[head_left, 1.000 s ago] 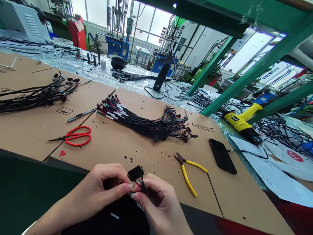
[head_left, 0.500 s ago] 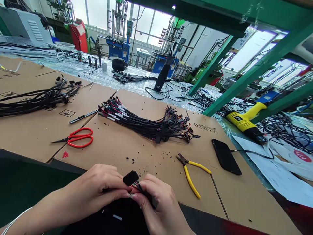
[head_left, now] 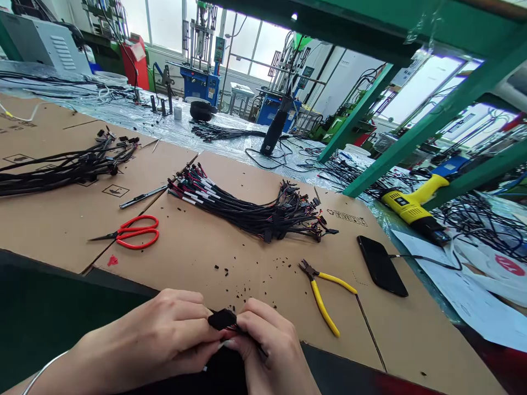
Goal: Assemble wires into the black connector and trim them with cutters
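Observation:
A black cable connector [head_left: 223, 319] with thin wires behind it is between my two hands, just over the near edge of the table. My left hand [head_left: 164, 332] pinches it from the left with thumb and fingers. From the other side my right hand [head_left: 269, 343] is closed around the wires, its thumb tip close to the left thumb. The wires' lower run is mostly hidden by the fingers. Beyond my hands, small black scraps [head_left: 226, 271] are scattered on the cardboard [head_left: 197, 291].
Red-handled scissors [head_left: 138, 232] lie left, and yellow-handled cutters [head_left: 319, 291] right. A bundle of wire harnesses [head_left: 247, 211] lies across the middle, another cable bundle [head_left: 66, 170] at left. A phone [head_left: 382, 266] and a yellow heat gun [head_left: 415, 208] are at right, near a green post [head_left: 387, 142].
Both hands have sunk slightly toward the table edge, and the connector has tipped lower between them. The view has shifted a little; the tools and bundles lie as before.

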`<act>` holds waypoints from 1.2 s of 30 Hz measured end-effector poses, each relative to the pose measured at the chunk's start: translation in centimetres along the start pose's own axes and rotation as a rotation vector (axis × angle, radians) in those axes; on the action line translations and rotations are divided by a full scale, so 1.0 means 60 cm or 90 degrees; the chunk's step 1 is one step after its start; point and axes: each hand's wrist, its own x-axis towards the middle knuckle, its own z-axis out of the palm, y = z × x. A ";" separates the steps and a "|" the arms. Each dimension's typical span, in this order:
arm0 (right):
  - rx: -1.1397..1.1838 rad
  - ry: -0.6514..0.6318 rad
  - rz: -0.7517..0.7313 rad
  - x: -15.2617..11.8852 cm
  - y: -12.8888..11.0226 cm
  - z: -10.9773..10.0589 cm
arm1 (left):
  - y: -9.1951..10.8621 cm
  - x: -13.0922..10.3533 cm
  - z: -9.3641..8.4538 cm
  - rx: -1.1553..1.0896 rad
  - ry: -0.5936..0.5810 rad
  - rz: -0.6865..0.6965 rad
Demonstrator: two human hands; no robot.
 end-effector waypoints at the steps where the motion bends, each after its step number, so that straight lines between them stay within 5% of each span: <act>1: 0.006 0.004 -0.002 0.000 0.000 0.000 | 0.000 0.001 0.004 0.020 0.013 0.020; 5: 0.039 0.005 0.001 -0.002 0.000 -0.002 | 0.001 0.003 0.019 0.057 0.052 0.047; 14: 0.122 -0.004 -0.007 0.011 -0.003 -0.012 | 0.009 0.006 0.035 -0.141 0.214 -0.050; 22: 0.484 0.033 0.364 0.020 0.004 -0.021 | 0.002 0.001 0.032 -0.293 0.294 -0.303; 28: 0.714 0.032 0.507 0.017 -0.004 -0.009 | 0.017 0.020 0.041 -0.416 0.270 -0.256; 36: 0.744 0.029 0.482 0.011 0.001 -0.012 | 0.032 0.036 0.043 -0.821 0.220 -0.525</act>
